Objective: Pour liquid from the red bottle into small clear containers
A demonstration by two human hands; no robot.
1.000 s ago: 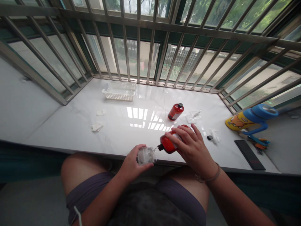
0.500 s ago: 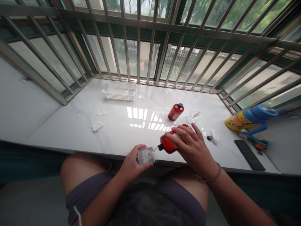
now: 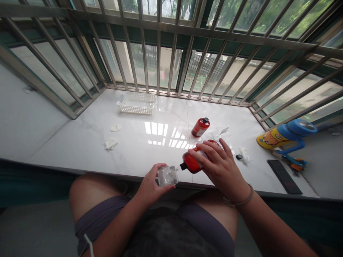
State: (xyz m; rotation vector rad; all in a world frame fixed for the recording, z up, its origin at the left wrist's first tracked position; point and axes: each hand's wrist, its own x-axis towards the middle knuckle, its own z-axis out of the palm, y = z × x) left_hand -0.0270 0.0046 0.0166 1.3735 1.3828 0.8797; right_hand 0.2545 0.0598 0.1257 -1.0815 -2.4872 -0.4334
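Note:
My left hand [image 3: 152, 184] grips a small clear container [image 3: 168, 176] by its sides, at the counter's front edge. Tilted towards it, a red bottle [image 3: 191, 162] with a black neck lies in my right hand [image 3: 221, 164], fingers wrapped over its body. Clear liquid runs from the bottle's mouth into the container. A second red bottle [image 3: 200, 127], with a black cap on, stands beyond my right hand. To the right of that hand a small black cap [image 3: 239, 157] lies on the counter beside a crumpled white tissue [image 3: 245, 154].
On the white counter [image 3: 66, 142] are a white plastic basket [image 3: 136, 104], crumpled tissues [image 3: 110, 144] at left, a clear plastic piece [image 3: 221, 133], a black phone-like slab [image 3: 284, 176], and a blue-and-yellow water bottle [image 3: 284, 134] at right. Window bars [image 3: 158, 60] rise behind.
Both hands stay almost in place. The clear container has tipped slightly and liquid keeps flowing from the red bottle.

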